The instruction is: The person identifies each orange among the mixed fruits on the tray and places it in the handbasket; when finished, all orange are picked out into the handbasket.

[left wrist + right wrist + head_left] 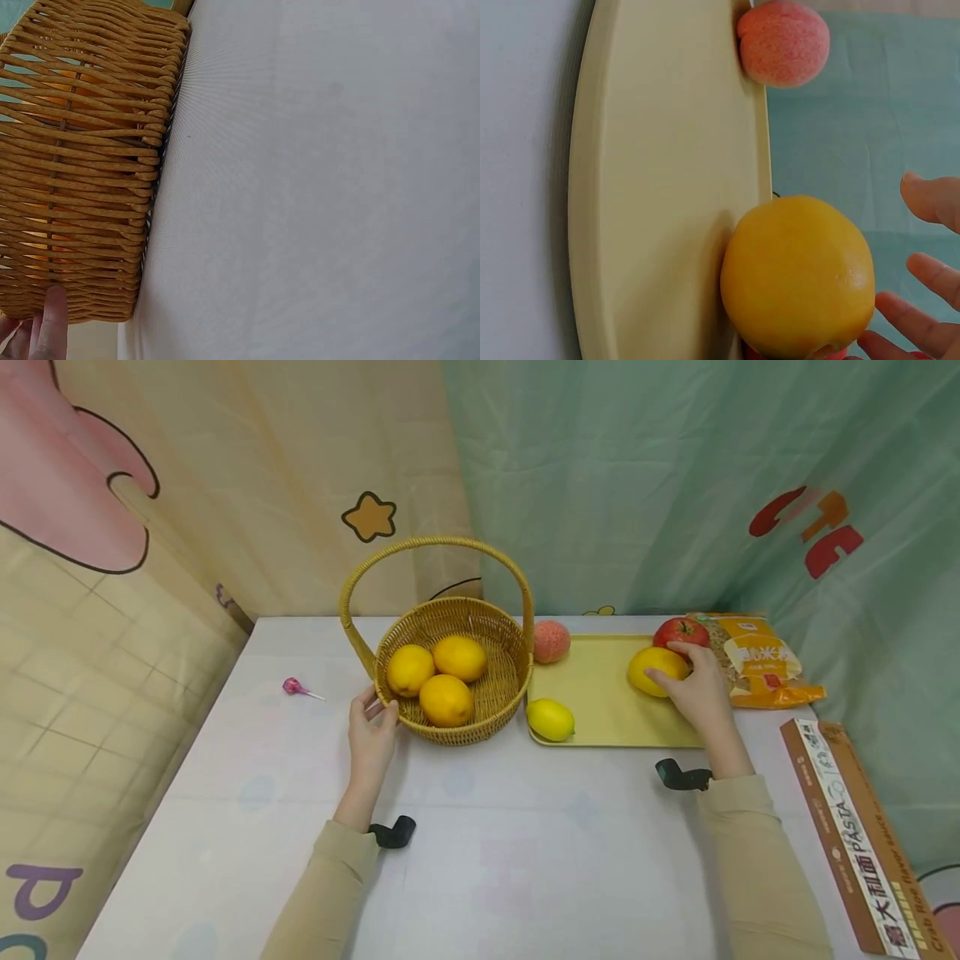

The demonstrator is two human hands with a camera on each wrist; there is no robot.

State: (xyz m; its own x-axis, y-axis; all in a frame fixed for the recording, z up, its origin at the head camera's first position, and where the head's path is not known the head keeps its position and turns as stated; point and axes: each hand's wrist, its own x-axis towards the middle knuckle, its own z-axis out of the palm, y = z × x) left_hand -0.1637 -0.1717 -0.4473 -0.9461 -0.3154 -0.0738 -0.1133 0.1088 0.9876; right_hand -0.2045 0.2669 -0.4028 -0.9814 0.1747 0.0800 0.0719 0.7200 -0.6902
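My left hand (371, 731) grips the near left rim of a woven wicker basket (480, 732) with a tall handle. In the left wrist view one finger (52, 319) lies against the basket's outer wall. Three yellow-orange fruits (446, 700) sit inside it. Over the right part of a pale yellow tray (600, 693), my right hand (701, 685) has its fingers spread around another plump yellow-orange fruit (651, 672). The right wrist view shows straight, parted fingers (922, 326) beside that fruit, lower fingertips right at its side. Behind it lies a red apple (681, 631).
A lemon (551, 720) lies at the tray's near left corner, a pink peach (551, 642) at its far left. An orange-and-clear food packet (757, 660) is right of the tray, and a long pasta box (862, 835) lies nearer. A pink lollipop (292, 686) is left of the basket.
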